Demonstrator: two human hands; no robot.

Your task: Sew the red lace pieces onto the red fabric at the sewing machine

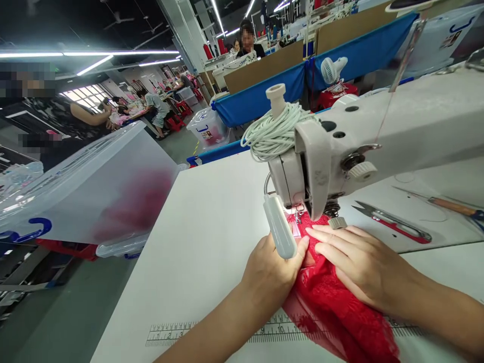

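Note:
Red lace fabric (333,292) with a sheer part runs from the table's front edge up under the presser foot (298,216) of a white sewing machine (378,136). My left hand (270,267) is closed at the fabric's left edge, thumb on the cloth. A grey-white lamp (280,227) hides most of its fingers. My right hand (359,257) lies on the lace just right of the foot, fingers stretched out and flat, its thumb hidden. The fingertips of both hands are close together in front of the needle area.
Thread snips (393,222) and a wooden-handled pointed tool (454,204) lie right of the machine. A printed ruler (170,333) crosses the table front. A translucent bin (124,186) stands left. Pale cord (278,131) coils on the machine head. Other people sit or stand farther back.

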